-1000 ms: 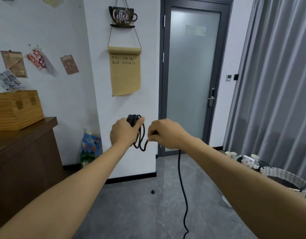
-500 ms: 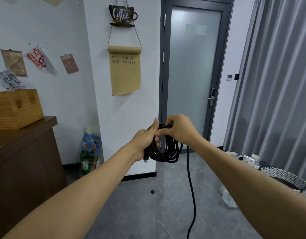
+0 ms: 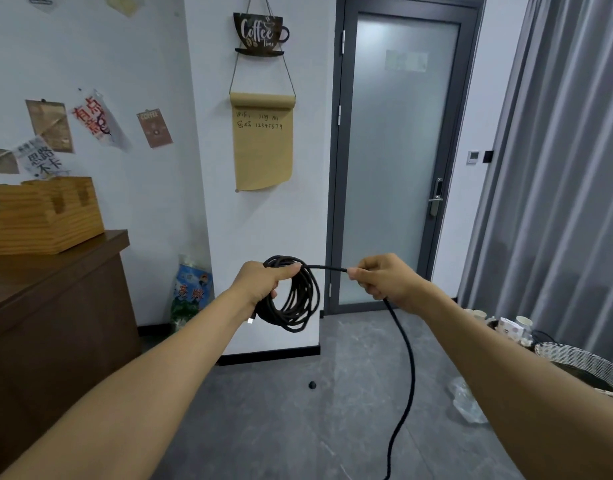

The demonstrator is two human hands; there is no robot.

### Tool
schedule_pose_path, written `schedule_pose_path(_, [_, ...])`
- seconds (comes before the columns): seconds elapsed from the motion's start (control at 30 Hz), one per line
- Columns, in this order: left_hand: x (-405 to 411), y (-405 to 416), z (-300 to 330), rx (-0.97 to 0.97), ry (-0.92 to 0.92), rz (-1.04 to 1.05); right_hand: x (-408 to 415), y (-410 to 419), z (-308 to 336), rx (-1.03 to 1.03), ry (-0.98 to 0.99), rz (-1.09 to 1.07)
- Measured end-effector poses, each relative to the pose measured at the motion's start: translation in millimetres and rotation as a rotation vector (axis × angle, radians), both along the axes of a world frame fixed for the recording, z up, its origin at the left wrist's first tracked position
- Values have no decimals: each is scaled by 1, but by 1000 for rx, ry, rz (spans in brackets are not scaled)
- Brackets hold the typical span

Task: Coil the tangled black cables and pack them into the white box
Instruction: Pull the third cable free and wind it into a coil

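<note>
Two bare hands are raised at chest height in front of a white wall pillar. The left hand (image 3: 263,284) has its fingers curled round a bundle of thin black cable (image 3: 298,299) wound into several round loops, with the thumb pressed across the top of the loops; the coil hangs below the fist, and a small silver-tipped plug (image 3: 250,320) pokes out at its lower left edge. From the top of the coil a short straight run of the same cable crosses to the right hand (image 3: 384,280), which pinches it between thumb and curled fingers. Below that hand the loose remainder of the cable drops in a long curve to the grey tiled floor (image 3: 281,427) and leaves the lower edge of the view.

The hands are apart, joined only by the taut stretch of cable. The white box is not in view.

On the left stands a dark brown wooden table (image 3: 56,271) carrying a light slatted wooden box (image 3: 45,216). A brown kraft paper roll with handwriting (image 3: 262,143) hangs on the pillar beneath a black coffee-cup sign (image 3: 260,32). A frosted glass door in a grey frame (image 3: 402,150) is behind the hands, and grey curtains (image 3: 557,168) hang on the right. A white woven basket (image 3: 585,362) sits low at the right edge.
</note>
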State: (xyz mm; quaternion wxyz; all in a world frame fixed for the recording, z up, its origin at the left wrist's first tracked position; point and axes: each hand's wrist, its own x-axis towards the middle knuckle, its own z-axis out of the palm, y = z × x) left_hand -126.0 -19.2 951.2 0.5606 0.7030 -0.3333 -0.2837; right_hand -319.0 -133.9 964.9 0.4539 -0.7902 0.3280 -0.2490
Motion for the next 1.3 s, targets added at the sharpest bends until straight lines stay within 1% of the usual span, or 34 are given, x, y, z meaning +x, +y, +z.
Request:
schedule_pose_path(0.1, [23,9,4,-81,57,185,-14,-11,-9,-52,33,-102])
schedule_pose_path(0.17, [39,17,7,-107,39,297,-28,-20,-12,-77,11,-165])
schedule_pose_path(0.27, [48,24,9,-108,2,401,-29,-21,-8,-170,23,-207])
schedule_pose_path(0.37, [40,21,12,-138,0,479,-12,-16,-2,-360,94,-279])
schedule_pose_path(0.43, [32,17,14,-169,-36,488,-2,-7,4,-568,248,-318])
schedule_pose_path(0.53, [18,9,20,-187,-137,436,15,14,16,-840,456,-223])
schedule_pose_path(0.6, [8,3,23,-186,-233,398,26,28,23,-906,503,-113])
schedule_pose_path(0.73, [-4,-6,27,-117,-438,351,38,48,34,-864,387,127])
schedule_pose_path(0.83, [-17,-8,24,-63,-461,248,41,53,39,-772,260,240])
schedule_pose_path(0.9, [-26,-9,22,-39,-399,155,40,50,39,-694,170,254])
schedule_pose_path(0.93, [-30,-9,21,-54,-311,96,39,48,38,-641,110,231])
schedule_pose_path(1.0, [-39,-7,20,-106,-63,-35,34,44,36,-544,-15,140])
schedule_pose_path(1.03, [-42,-7,20,-121,45,-92,32,42,35,-526,-43,82])
schedule_pose_path(1.1, [-49,-8,18,-120,180,-167,28,38,34,-522,-26,-7])
schedule_pose_path(1.2, [-53,-11,12,-92,286,-238,24,31,31,-502,38,-48])
schedule_pose_path(1.3, [-54,-12,12,-51,274,-319,20,25,27,-486,87,-72])
